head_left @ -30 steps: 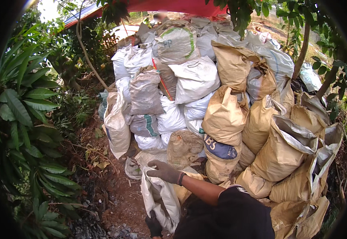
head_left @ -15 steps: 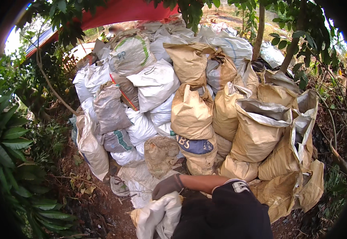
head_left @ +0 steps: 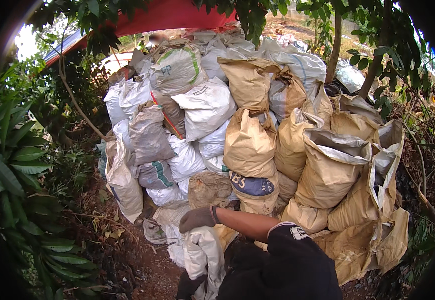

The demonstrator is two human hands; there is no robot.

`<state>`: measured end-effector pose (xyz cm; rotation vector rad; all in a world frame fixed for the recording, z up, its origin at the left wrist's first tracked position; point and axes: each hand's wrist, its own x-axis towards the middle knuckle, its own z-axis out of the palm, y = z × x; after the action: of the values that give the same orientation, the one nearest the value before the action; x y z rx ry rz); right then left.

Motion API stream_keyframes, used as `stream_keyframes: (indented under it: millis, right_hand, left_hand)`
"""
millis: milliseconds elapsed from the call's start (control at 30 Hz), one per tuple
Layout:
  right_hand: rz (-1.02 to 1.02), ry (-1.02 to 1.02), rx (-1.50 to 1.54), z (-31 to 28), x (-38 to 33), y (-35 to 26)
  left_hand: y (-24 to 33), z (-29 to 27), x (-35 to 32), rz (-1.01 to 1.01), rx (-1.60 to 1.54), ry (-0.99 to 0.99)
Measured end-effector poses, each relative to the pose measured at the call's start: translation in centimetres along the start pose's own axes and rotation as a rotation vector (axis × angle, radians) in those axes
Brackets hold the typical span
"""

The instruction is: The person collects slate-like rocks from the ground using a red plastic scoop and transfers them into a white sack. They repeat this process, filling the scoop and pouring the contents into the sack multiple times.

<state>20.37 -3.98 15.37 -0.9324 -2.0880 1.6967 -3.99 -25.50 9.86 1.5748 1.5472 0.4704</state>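
Note:
My right hand [head_left: 198, 220], in a dark grey-brown work glove, reaches across to the left with its fingers closed on the top of a whitish woven sack [head_left: 203, 255]. The sack hangs in loose folds against the front of my dark shirt, and its lower end runs out of the picture. A tan sack part [head_left: 224, 234] shows just behind it. No left hand can be made out; a black shape [head_left: 190, 286] lies beside the sack's lower part, and I cannot tell what it is. Straight ahead of the glove lies a dirty brown sack [head_left: 209, 189].
A high heap of stuffed sacks rises ahead, white sacks [head_left: 211, 107] on the left and tan paper sacks [head_left: 250, 142] on the right. An open-topped tan sack [head_left: 330, 172] stands there. Leafy plants [head_left: 25, 167] line the left; tree trunks [head_left: 334, 47] and a red tarp [head_left: 177, 17] are behind.
My right hand has moved left with the sack in its grip, and the sack hangs more upright. A black shape now shows beside its lower part. The whole view has shifted slightly.

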Motion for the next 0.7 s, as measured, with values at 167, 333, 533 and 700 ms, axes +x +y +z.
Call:
stream_keyframes:
  millis: [167, 333, 533, 700]
  right_hand:
    - [0.118, 0.701, -0.132, 0.6, -1.3, 0.0]
    - [0.072, 0.522, 0.021, 9.3, 0.5, 7.9]
    - [-0.238, 0.252, -0.465, 5.8, -2.8, 5.3]
    - [-0.311, 0.293, -0.532, 0.2, -5.9, 8.4]
  left_hand:
    - [-2.3, -2.0, 1.2, -0.028, -0.464, 0.468]
    - [-1.3, 1.9, 2.8, -0.032, -0.472, 0.415]
    - [-8.5, 8.3, 6.1, -0.103, -0.46, 0.307]
    - [-1.7, 5.9, 4.7, -0.082, -0.627, 0.391]
